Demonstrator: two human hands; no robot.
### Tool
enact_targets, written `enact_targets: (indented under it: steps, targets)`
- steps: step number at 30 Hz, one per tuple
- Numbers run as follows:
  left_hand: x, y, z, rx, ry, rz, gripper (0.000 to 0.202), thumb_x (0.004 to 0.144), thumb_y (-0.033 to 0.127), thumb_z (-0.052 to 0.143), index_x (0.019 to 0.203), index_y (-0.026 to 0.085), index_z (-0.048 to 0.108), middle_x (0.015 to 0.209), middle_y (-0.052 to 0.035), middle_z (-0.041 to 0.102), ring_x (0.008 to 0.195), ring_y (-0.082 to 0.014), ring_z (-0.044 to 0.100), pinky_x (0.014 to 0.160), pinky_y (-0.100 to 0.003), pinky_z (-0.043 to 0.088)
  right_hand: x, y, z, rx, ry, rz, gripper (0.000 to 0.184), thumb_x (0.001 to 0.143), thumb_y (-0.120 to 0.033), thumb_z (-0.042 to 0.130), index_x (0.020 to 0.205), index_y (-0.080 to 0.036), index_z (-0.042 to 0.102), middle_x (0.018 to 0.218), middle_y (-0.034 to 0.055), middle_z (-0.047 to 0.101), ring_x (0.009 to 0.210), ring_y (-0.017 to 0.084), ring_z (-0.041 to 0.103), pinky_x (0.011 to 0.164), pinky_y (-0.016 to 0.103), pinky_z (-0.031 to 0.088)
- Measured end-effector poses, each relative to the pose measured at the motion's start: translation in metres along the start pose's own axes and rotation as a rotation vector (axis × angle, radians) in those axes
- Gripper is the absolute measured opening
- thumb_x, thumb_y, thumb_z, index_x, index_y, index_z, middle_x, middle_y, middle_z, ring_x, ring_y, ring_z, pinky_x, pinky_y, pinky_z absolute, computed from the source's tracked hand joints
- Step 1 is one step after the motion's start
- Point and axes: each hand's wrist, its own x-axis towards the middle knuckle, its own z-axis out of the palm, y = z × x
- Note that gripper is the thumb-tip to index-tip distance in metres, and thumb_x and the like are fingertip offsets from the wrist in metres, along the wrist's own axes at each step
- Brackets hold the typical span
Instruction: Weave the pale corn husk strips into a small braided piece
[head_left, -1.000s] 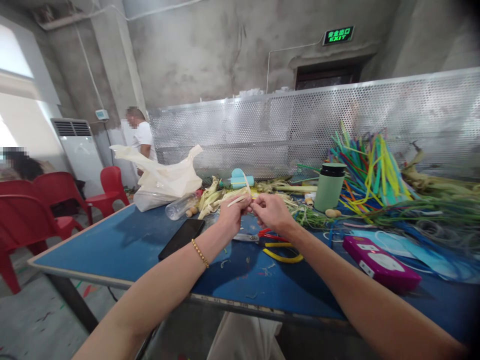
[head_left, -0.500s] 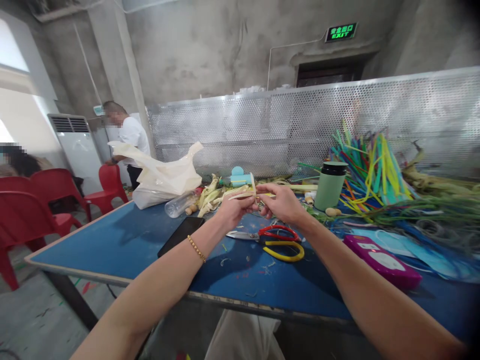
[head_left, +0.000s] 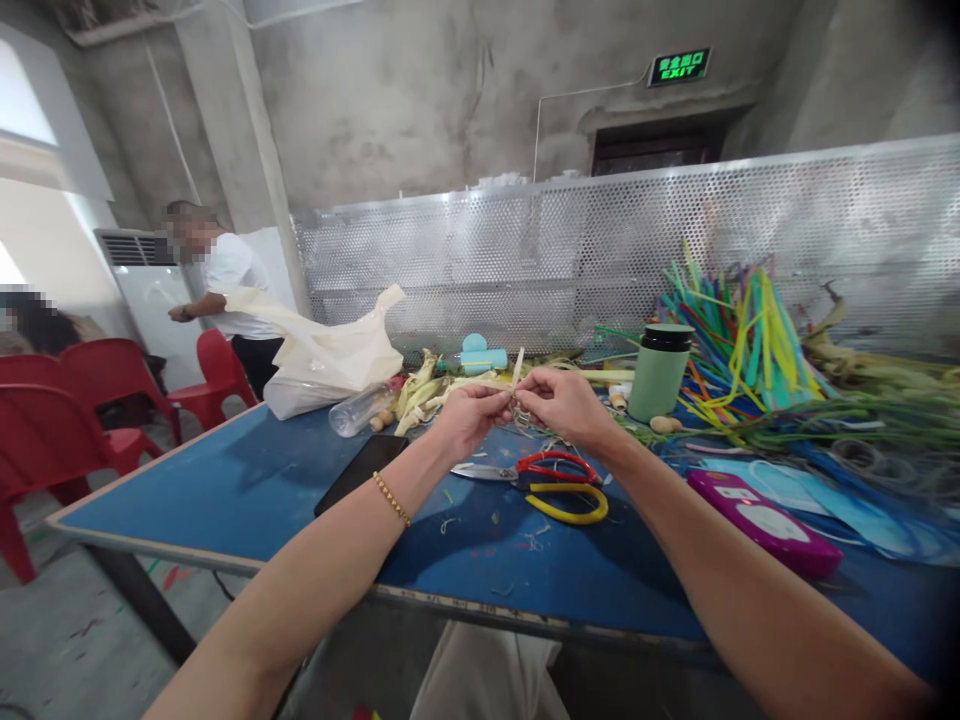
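My left hand [head_left: 470,418] and my right hand [head_left: 564,402] meet above the blue table, fingertips pinched close together. Between them is a thin, pale strip [head_left: 518,366], which looks like corn husk; one end sticks up and both hands are closed on it. Just below lie scissors [head_left: 551,478] with one red and one yellow handle, blades pointing left. Behind my hands is a heap of pale corn husks [head_left: 421,400]. A black phone [head_left: 364,474] rests beside my left forearm, partly covered by it.
On the left are a plastic bag [head_left: 330,360] and a clear bottle [head_left: 361,410]. To the right stand a green canister [head_left: 660,375], a bundle of coloured strips [head_left: 765,340] and a magenta box [head_left: 765,525]. A person [head_left: 232,275] stands beyond the red chairs [head_left: 112,375].
My fingertips have drawn closer together, and the strip now shows a shorter, upright end between them. The person in the background has shifted left and stretched out an arm.
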Motion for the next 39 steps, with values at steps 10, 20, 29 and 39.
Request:
enact_targets:
  steps: [10, 20, 29, 39]
  targets:
    - [-0.0004, 0.0005, 0.0002, -0.036, -0.005, -0.012, 0.013, 0.06, 0.01, 0.078, 0.066, 0.005, 0.068, 0.066, -0.0069, 0.063, 0.056, -0.0076, 0.053, 0.057, -0.023, 0.042, 0.0021, -0.0033, -0.0019, -0.019, 0.008, -0.038, 0.016, 0.072, -0.026, 0.057, 0.07, -0.014, 0.067, 0.062, 0.0005, 0.061, 0.056, 0.011, 0.051, 0.053, 0.022, 0.036]
    - [0.0006, 0.0009, -0.0025, -0.026, -0.017, 0.0, 0.014, 0.06, 0.012, 0.078, 0.067, 0.005, 0.068, 0.066, -0.0067, 0.062, 0.057, -0.0077, 0.053, 0.057, -0.023, 0.042, 0.0008, -0.0027, 0.002, 0.069, 0.001, -0.016, 0.018, 0.074, -0.03, 0.057, 0.071, -0.014, 0.065, 0.06, 0.0005, 0.061, 0.054, 0.011, 0.05, 0.051, 0.021, 0.037]
    - [0.0003, 0.0013, -0.0014, 0.036, 0.008, 0.035, 0.014, 0.061, 0.015, 0.077, 0.068, 0.007, 0.067, 0.064, -0.0048, 0.061, 0.054, -0.0079, 0.052, 0.058, -0.025, 0.042, -0.0019, -0.0059, -0.0034, 0.286, -0.051, 0.172, 0.026, 0.075, -0.039, 0.06, 0.078, -0.014, 0.064, 0.058, 0.0001, 0.057, 0.045, 0.009, 0.047, 0.04, 0.021, 0.035]
    - [-0.0027, 0.0041, 0.0026, 0.066, -0.053, -0.001, 0.023, 0.064, 0.026, 0.079, 0.067, 0.008, 0.066, 0.059, -0.0026, 0.056, 0.051, -0.0072, 0.047, 0.053, -0.025, 0.036, -0.0024, -0.0043, 0.0004, 0.41, -0.032, 0.141, 0.019, 0.073, -0.033, 0.062, 0.074, -0.014, 0.058, 0.046, -0.0034, 0.052, 0.04, 0.009, 0.047, 0.041, 0.021, 0.039]
